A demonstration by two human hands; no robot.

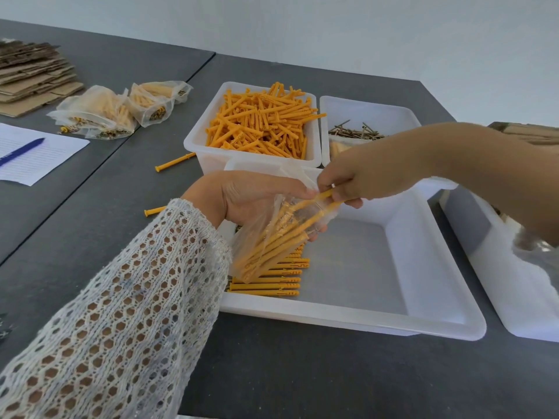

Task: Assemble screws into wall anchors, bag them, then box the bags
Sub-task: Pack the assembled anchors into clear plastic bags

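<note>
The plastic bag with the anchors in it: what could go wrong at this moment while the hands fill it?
1. The plastic bag is thin and tilted, held by the left hand; the anchors' pointed tips might pierce it.
2. The right hand pinches anchors at the bag's mouth; one could slip and fall into the white tray or onto the table.

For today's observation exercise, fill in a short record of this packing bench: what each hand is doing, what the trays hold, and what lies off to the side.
left hand: holds the clear bag open
right hand: pinches orange anchors going into the bag
near tray: row of assembled anchors
far left tray: heap of loose anchors
far right tray: screws
side: filled bags, flat cardboard, paper with pen
</note>
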